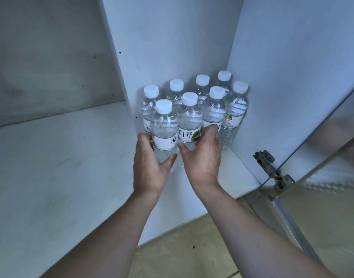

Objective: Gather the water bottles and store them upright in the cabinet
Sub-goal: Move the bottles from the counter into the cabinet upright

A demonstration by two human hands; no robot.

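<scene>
Eight water bottles stand upright on the cabinet floor (238, 167), packed into the right compartment — white caps, clear bodies, white-and-green labels.

Back row of four runs from 10 o'clock to 1 o'clock of the cluster, against the rear panel (172, 37). In front, a second row of four, its far-right bottle (235, 115) just beside the right side wall (282, 77).

Left hand (152, 163) is wrapped around the front-left bottle (164, 133), thumb on the near face below the label, fingers curled round its left side. Bottle upright, base hidden behind the hand.

Right hand (204, 155) is closed around the next bottle (189, 125) at label height; thumb at the bottle's lower left, fingers over its right flank, touching the neighbouring bottle (214, 111) at 3 o'clock. The two held bottles touch each other; the two thumbs sit near each other.

Divider panel (124, 77) stands at 9 o'clock of the cluster; the left compartment (51, 157) lies beyond it. Metal door hinge (272, 169) at 4 o'clock, on the open cabinet door (322, 137). Tan floor (182, 247) shows below the forearms.
</scene>
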